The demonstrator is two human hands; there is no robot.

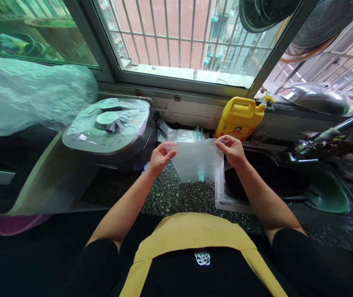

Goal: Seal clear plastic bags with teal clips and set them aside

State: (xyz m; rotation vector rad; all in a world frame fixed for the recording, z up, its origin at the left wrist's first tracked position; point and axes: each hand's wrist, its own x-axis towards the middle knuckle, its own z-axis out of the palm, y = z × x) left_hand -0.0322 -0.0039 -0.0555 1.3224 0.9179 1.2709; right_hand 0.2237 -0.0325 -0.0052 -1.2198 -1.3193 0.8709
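Observation:
A translucent plastic bag (196,161) is stretched flat above the speckled counter, held up by its top edge. My left hand (160,156) pinches its upper left corner between thumb and fingers. At the upper right corner, my right hand (231,149) grips it the same way. Through the sheet a small blue-green strip (201,178) shows faintly. Behind the bag, more clear plastic packaging (167,133) lies against the tiled wall.
Left of my hands stands a rice cooker (108,128), beside a large plastic-wrapped bundle (36,90). A yellow jug (240,117) is at the wall. To the right are a sink (334,194), a dark pan (266,177) and a faucet (306,145).

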